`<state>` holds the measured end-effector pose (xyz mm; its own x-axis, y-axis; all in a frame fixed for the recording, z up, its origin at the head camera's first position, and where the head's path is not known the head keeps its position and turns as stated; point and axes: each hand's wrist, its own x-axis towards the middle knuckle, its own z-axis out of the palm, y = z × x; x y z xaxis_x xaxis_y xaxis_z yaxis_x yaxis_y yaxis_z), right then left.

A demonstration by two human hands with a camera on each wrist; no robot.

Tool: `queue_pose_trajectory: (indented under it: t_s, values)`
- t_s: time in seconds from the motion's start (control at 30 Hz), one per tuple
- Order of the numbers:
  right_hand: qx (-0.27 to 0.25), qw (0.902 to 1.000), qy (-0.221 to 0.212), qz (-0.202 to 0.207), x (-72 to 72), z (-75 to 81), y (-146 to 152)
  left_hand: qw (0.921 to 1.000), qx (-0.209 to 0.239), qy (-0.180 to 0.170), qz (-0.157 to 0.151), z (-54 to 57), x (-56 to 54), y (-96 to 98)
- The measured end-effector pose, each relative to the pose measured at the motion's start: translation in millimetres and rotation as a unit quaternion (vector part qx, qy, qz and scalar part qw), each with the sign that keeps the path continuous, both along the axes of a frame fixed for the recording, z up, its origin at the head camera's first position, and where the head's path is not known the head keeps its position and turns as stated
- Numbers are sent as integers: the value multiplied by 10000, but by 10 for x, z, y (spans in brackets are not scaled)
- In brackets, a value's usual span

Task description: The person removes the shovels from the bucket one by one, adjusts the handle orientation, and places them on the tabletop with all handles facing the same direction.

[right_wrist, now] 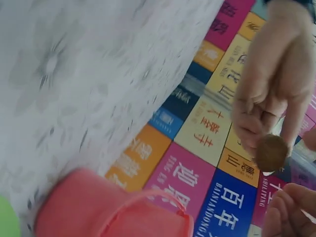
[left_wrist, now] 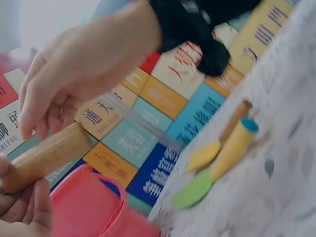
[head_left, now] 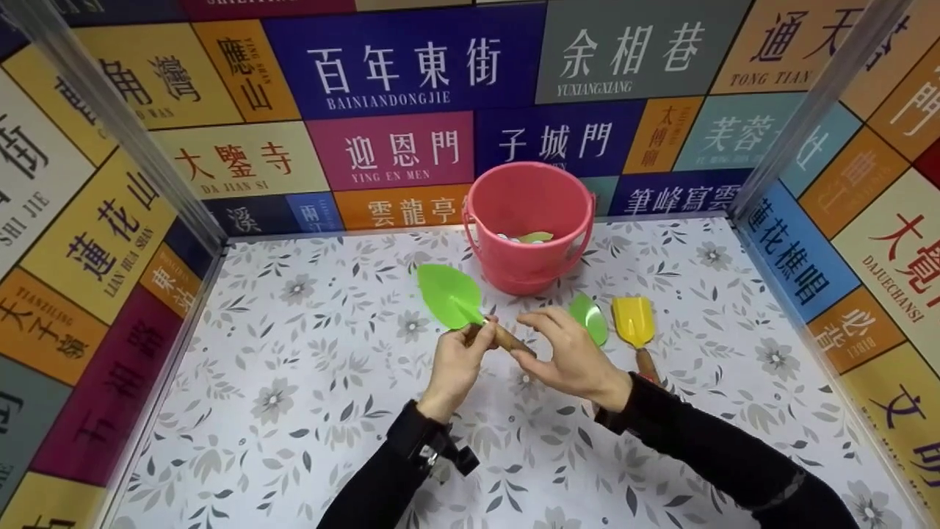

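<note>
My left hand [head_left: 457,360] grips a green leaf-shaped toy trowel [head_left: 446,295] near the neck of its wooden handle [head_left: 511,340], the blade pointing up and left above the table. My right hand [head_left: 569,356] hovers at the handle's free end with fingers bent loosely and spread. In the left wrist view a gap shows between the right fingers [left_wrist: 42,106] and the handle [left_wrist: 57,155]. The handle's round end [right_wrist: 271,154] faces the right wrist camera. Further right lie a smaller green toy trowel [head_left: 590,319], its handle hidden by my right hand, and a yellow toy shovel [head_left: 633,320].
A pink bucket [head_left: 523,261] stands at the back, its handle hanging down, with some small green and white things inside. The table [head_left: 294,345] has a floral cover. Panels with printed characters [head_left: 400,70] wall in the back and both sides.
</note>
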<state>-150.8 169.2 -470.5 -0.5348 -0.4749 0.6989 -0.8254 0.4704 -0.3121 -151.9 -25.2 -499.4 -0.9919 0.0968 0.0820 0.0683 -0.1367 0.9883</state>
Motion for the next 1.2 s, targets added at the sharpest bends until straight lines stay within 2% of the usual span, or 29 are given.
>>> queue_pose_trajectory:
  t_s: [0.1,0.17,0.3,0.47,0.63,0.83,0.93,1.2]
  values:
    - [18,9944,-1060,-5,29,36,24,9955,-843,350,-262,-24,2,-48]
    - [66,9835,-1808,-49,43,47,32,9889,-1285,606,-432,-29,8,-73]
    - [112,9501,-3115,-88,57,30,36,9783,-1724,896,-721,-25,26,-90]
    - [-229,9041,-4266,-59,57,-26,35,9729,-1902,968,-884,-4,34,-86]
    - [-584,8752,-4800,-118,63,-84,24,9715,-1927,984,-963,-1,33,-86]
    - [-927,8507,-5174,22,85,-136,-12,9665,-2103,987,-1089,-20,39,-91]
    - [-1046,8455,-5234,127,88,-158,-13,9667,-2097,948,-1119,-17,40,-91]
    - [-1118,8464,-5202,229,84,-145,-19,9638,-2254,979,-1038,-1,13,-93]
